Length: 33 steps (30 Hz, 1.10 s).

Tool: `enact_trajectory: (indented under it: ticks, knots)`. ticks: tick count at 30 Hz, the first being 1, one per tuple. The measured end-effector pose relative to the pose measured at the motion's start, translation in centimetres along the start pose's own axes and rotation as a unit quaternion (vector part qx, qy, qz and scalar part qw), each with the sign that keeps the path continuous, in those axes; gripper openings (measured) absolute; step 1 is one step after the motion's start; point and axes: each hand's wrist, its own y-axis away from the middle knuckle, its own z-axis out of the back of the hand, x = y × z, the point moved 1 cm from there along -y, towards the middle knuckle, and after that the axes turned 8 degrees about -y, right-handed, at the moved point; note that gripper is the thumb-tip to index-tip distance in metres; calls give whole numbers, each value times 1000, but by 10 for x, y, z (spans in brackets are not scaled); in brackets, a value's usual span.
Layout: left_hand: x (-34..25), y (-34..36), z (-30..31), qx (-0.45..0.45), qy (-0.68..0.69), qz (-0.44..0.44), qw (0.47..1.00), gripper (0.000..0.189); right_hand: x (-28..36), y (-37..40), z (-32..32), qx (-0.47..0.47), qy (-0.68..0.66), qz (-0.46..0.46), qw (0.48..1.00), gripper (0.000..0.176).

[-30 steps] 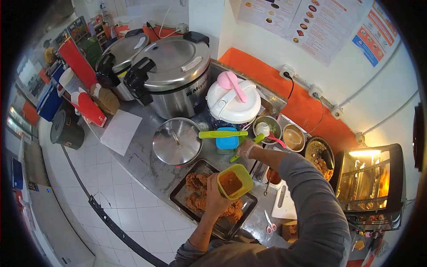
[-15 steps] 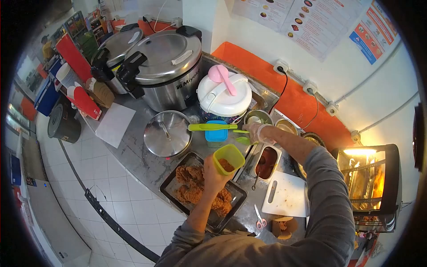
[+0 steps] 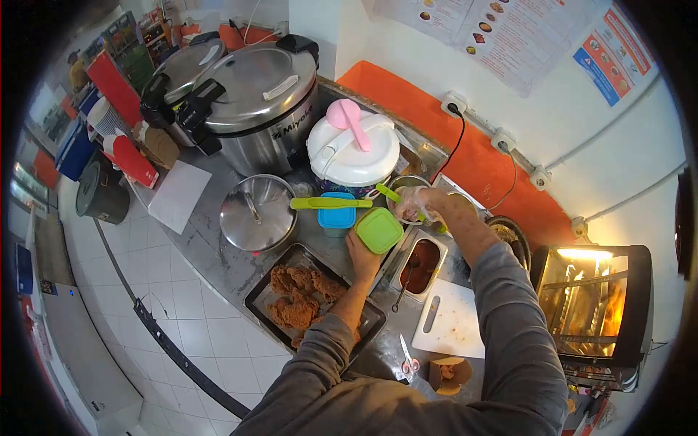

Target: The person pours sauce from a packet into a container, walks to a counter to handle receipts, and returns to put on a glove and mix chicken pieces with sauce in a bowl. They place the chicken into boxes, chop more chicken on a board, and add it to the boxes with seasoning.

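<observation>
My left hand is wrapped round a small green square container, whose upward face now looks covered by a flat green lid. In a clear plastic glove, my right hand closes over a green-handled utensil above a metal bowl; its working end is mostly hidden. Beside the left hand stands a blue-lidded container with a long lime-green handled tool across it. Below my left forearm lies a dark tray of fried chicken.
Rice cookers and a white lidded pot with a pink ladle stand behind. A steel lid is at left. Right are a sauce pan, cutting board, scissors, a carton and a lit warmer.
The container's open top with orange powder no longer shows; a green flat face does. My left hand has moved up towards the bowl. The view has shifted slightly.
</observation>
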Motion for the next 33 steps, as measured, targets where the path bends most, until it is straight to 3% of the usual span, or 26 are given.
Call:
enact_trajectory:
  ticks: [5, 7, 8, 10, 12, 13, 14, 15, 18, 20, 22, 24, 25, 27, 28, 29, 30, 31, 33]
  knots:
    - [-6, 6, -1, -11, 14, 31, 999, 87, 10, 8, -6, -113, 173, -11, 978, 16]
    - [-7, 7, -1, -15, 31, 34, 999, 89, 34, 37, -26, -210, 360, 95, 904, 26]
    - [-4, 8, -2, -26, 40, 37, 998, 90, 36, 45, -37, -207, 363, 94, 904, 26]
    - [-2, 11, -5, -40, 50, 41, 997, 92, 40, 62, -68, -223, 464, 358, 779, 32]
    - [-1, 11, -7, -46, 39, 42, 997, 86, 52, 70, -115, -167, 634, 243, 715, 40]
    - [10, 14, -13, -48, 39, 43, 997, 86, 48, 66, -133, -150, 660, 244, 695, 43]
    - [29, 16, -25, 18, 51, 37, 998, 84, 45, 62, -147, -135, 685, 245, 673, 46]
    - [39, 20, -31, 85, 63, 31, 994, 82, 39, 50, -154, -136, 686, 246, 671, 46]
    - [16, 38, -8, 29, -9, 47, 998, 79, 15, 11, -155, -144, 677, 234, 683, 46]
    - [9, 74, 16, 59, -19, 143, 988, 83, 11, 5, -153, -114, 680, 292, 663, 49]
    - [21, 124, 33, 96, 175, 171, 965, 85, 20, 21, -152, -138, 671, 349, 640, 50]
    - [-43, 141, 101, 158, 212, 173, 949, 75, 46, 30, -142, -185, 633, 512, 550, 48]
    - [-61, 149, 126, 175, 221, 156, 947, 70, 70, 30, -134, -280, 584, 546, 531, 43]
    - [-70, 159, 151, 192, 225, 142, 945, 65, 133, 30, -131, -549, 537, 280, 576, 40]
    - [-69, 163, 158, 207, 224, 154, 940, 62, 157, 28, -119, -594, 536, 298, 521, 52]
    - [-70, 167, 164, 222, 224, 166, 934, 60, 175, 14, -99, -594, 324, 198, 709, 61]
    - [-71, 168, 169, 221, 222, 164, 935, 60, 172, -23, -58, -539, 278, 209, 768, 63]
    - [-71, 165, 174, 223, 198, 153, 942, 60, 163, -51, -24, -480, 229, 220, 818, 66]
    - [-66, 158, 184, 220, 176, 133, 950, 60, 171, -45, -20, -524, 214, 245, 787, 60]
